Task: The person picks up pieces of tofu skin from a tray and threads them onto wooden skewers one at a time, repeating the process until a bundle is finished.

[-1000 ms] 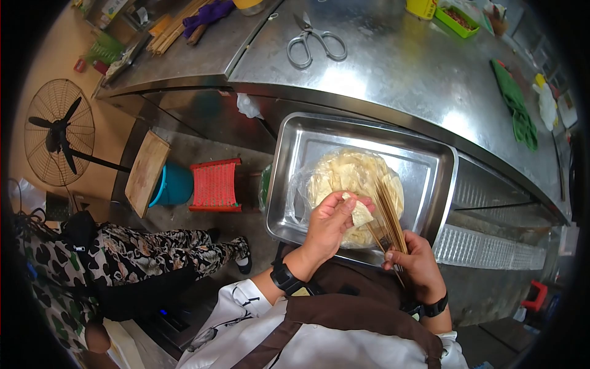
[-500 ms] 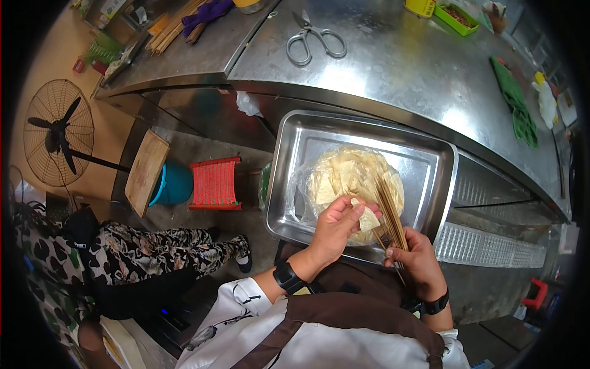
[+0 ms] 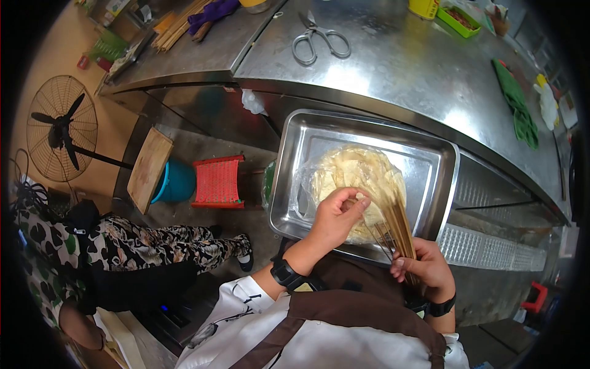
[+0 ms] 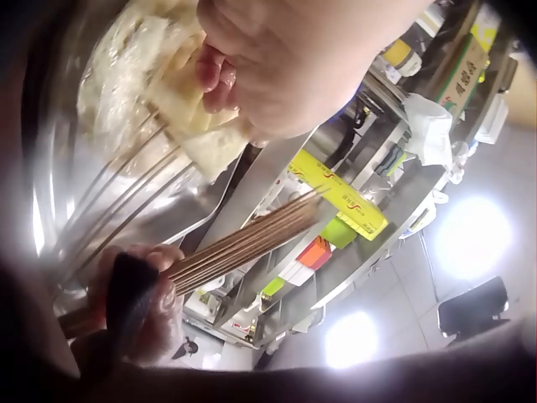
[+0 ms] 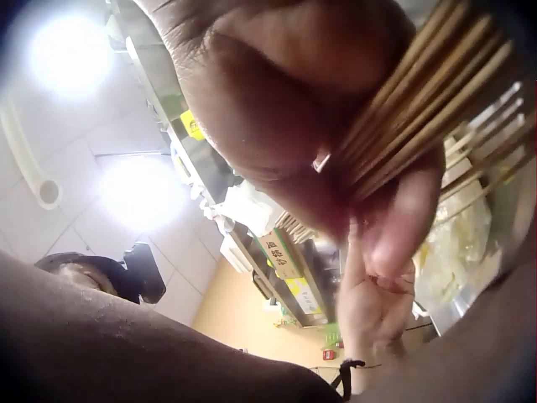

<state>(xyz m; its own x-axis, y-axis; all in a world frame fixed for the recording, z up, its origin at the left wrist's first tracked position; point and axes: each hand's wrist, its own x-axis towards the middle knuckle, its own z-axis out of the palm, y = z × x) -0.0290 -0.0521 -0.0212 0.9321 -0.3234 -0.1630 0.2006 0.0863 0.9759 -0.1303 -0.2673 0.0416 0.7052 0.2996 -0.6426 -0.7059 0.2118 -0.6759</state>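
Observation:
My left hand (image 3: 337, 216) pinches a small folded piece of pale yellow tofu skin (image 4: 214, 151) between thumb and fingers. In the head view fingers hide most of that piece. My right hand (image 3: 430, 267) grips a bundle of bamboo skewers (image 3: 399, 224), their tips pointing up and away. A few thin skewers (image 4: 138, 189) fan out from the bundle; their tips reach the edge of the piece in the left wrist view. Below both hands, a heap of tofu skin sheets (image 3: 350, 169) in a clear plastic bag (image 3: 302, 184) lies in a steel tray (image 3: 430, 154).
Beyond the tray runs a steel counter (image 3: 393, 80) with large scissors (image 3: 319, 42), a green cloth (image 3: 516, 107) and a green box (image 3: 458, 22). On the left are a red stool (image 3: 217, 180), a blue bucket (image 3: 177, 182), a fan (image 3: 60, 129) and another person's patterned trousers (image 3: 166, 246).
The piece of tofu skin has turned and shows less between my left fingers. My right hand has moved slightly right and down with the skewers, and the thin ones have spread apart.

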